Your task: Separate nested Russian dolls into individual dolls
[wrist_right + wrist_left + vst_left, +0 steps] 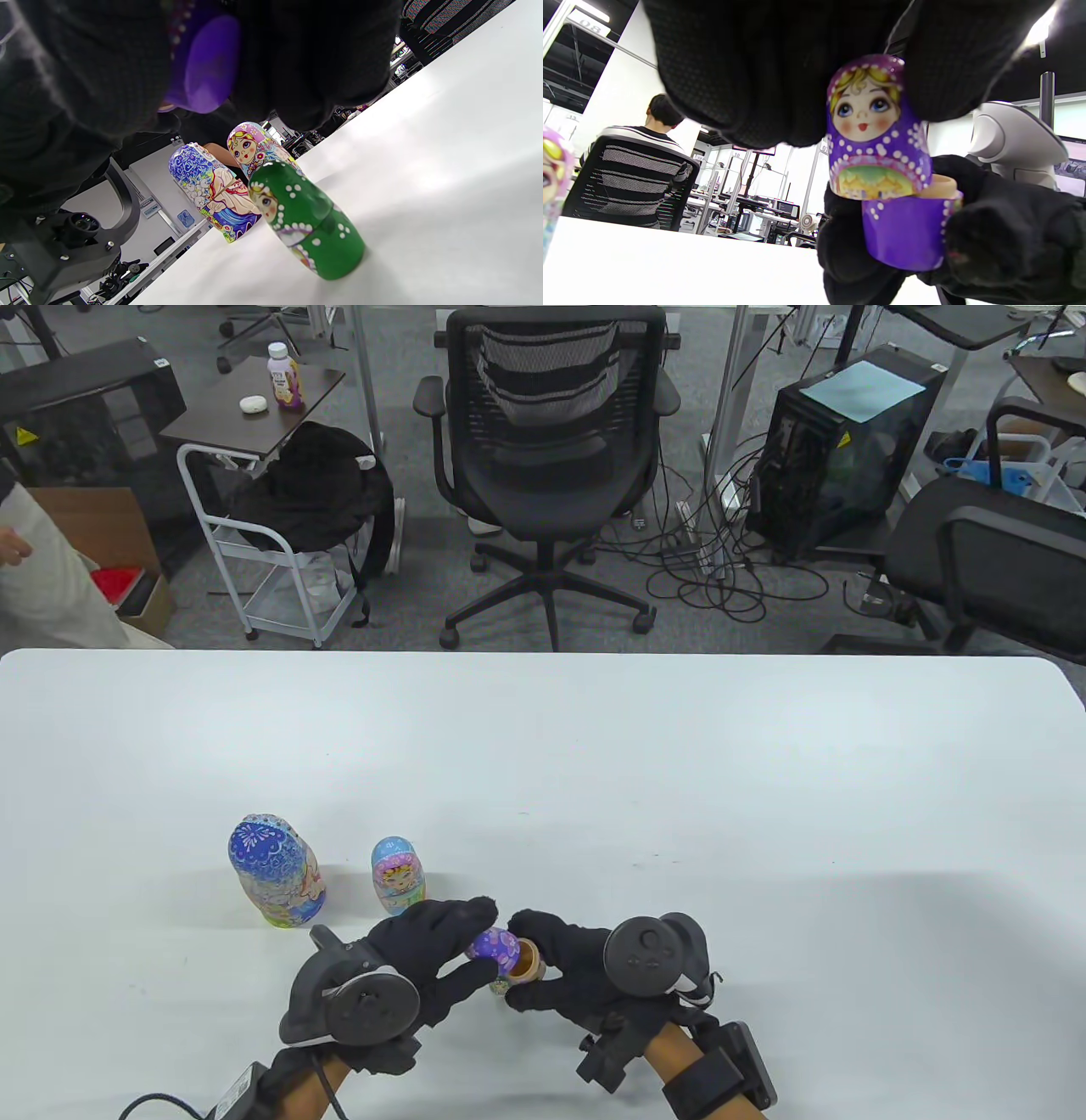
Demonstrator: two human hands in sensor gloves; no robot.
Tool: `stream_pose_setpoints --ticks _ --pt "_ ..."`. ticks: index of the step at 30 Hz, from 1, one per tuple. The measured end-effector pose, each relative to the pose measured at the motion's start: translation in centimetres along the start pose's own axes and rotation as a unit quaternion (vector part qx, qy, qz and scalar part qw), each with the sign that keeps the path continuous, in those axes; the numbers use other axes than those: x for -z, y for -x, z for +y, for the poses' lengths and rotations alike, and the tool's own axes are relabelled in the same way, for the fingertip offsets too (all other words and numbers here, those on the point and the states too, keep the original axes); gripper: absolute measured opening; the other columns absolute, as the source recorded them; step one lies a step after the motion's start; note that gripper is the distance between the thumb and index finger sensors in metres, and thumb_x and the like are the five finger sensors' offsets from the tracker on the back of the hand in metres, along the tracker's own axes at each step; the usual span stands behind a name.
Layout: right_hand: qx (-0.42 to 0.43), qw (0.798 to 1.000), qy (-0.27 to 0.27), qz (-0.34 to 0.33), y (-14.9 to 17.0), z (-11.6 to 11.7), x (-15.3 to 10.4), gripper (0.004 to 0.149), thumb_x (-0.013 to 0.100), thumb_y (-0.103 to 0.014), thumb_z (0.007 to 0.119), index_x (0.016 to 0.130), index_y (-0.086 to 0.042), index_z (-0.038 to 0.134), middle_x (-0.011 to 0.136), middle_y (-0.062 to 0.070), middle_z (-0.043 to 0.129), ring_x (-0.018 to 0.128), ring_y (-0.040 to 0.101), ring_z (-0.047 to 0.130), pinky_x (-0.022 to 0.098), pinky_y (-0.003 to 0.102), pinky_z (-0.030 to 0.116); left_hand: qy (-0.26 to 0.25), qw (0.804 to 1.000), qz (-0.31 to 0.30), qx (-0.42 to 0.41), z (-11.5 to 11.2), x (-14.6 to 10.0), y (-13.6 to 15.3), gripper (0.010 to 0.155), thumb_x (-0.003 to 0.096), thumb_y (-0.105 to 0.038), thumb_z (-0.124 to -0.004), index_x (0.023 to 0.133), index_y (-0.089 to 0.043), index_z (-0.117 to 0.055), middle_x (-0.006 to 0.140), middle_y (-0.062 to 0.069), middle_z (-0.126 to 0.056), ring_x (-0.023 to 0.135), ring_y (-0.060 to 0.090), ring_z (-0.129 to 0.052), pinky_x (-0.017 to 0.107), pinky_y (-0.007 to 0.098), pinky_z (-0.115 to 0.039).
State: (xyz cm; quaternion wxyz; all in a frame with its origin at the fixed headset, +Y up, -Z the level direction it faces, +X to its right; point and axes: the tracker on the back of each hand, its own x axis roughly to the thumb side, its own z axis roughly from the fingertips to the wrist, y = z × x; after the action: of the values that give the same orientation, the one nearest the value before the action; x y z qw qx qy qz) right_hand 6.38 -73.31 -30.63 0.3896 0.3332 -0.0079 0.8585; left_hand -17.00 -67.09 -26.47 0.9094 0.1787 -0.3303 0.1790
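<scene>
Both gloved hands meet at the near edge of the white table, knuckles up, a tracker strapped on each back. Left hand: fingers curled forward, grip closed on the purple doll top, pinched between fingertips and thumb. Painted face toward the left wrist camera. Top sits tilted and shifted off its seat, only partly over the lower half.

Right hand: fingers wrapped around the purple doll base, grip closed on it. Base held above the table, not resting on it. Bare wooden inner lip of the base shows on the right side where the top has slid clear. What lies inside the base cannot be told; the opening is hidden by the top and the gloves.

On the table beyond the hands, left to right: large blue doll, upright, closed; smaller light-blue doll, upright, closed, just right of it and apart from it. Right wrist view adds a green doll, upright on the table, closed, below the hands; in the table view it is almost wholly covered by them.
</scene>
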Motion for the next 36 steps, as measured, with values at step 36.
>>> stream_pose_setpoints --ticks 36 --pt "0.027 1.0 0.001 0.001 -0.4 0.2 -0.1 0.081 0.032 -0.046 0.097 0.094 -0.002 0.07 0.077 0.016 0.1 0.067 0.034 0.102 0.051 0.042 0.089 0.011 0.999 -0.021 -0.043 -0.8 -0.2 -1.0 0.062 0.0531 -0.048 -0.078 0.104 -0.015 -0.069 0.093 0.013 -0.089 0.075 0.034 -0.097 0.056 0.041 -0.088"
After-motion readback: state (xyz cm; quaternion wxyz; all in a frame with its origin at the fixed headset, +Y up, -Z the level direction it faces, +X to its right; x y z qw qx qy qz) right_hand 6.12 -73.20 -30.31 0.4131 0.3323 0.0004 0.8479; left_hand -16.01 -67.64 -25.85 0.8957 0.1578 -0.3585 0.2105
